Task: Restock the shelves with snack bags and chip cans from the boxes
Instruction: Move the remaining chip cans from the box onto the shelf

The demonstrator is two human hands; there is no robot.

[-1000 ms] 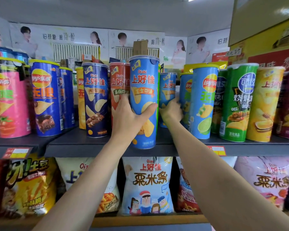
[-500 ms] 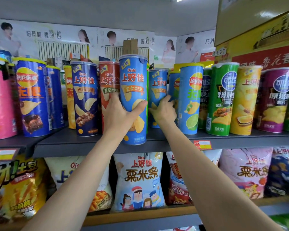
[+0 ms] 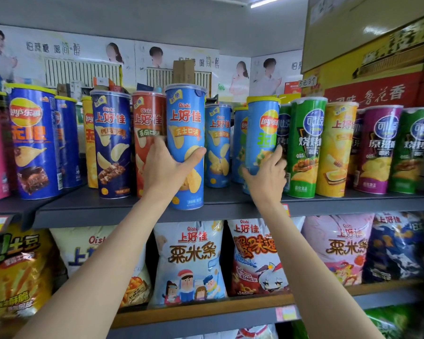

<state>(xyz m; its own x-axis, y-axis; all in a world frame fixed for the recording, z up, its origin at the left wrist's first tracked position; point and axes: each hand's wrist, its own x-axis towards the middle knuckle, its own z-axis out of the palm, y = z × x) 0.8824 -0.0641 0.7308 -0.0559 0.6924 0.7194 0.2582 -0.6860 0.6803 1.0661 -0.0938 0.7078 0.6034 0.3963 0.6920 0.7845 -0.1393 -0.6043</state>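
The light blue Oishi can [image 3: 186, 145] stands upright at the near edge of the upper shelf [image 3: 230, 209], its base at the lip, and the left hand [image 3: 165, 171] is wrapped round its lower half, thumb across the front. Just right of it and farther back stands a shorter-looking blue Oishi can [image 3: 218, 145]. Right again, the right hand [image 3: 267, 177] grips the blue Lay's can [image 3: 262, 133] with the yellow lid low on its body, fingers curled round its right side; that can leans slightly to the left, and I cannot tell whether its base rests on the shelf.

To the left of the held Oishi can are a red Oishi can [image 3: 147, 133], touching the left hand's fingers, then a dark blue Oishi can [image 3: 112, 143] and a large dark blue Lay's can [image 3: 34, 143]. To the right of the Lay's can stand a green can [image 3: 306, 145], a yellow can [image 3: 335, 148] and a purple can [image 3: 377, 148].

On the lower shelf [image 3: 206, 314] snack bags stand in a row, among them a white-and-blue Oishi bag [image 3: 189, 263] below the left hand and a red bag [image 3: 252, 258] beside it.
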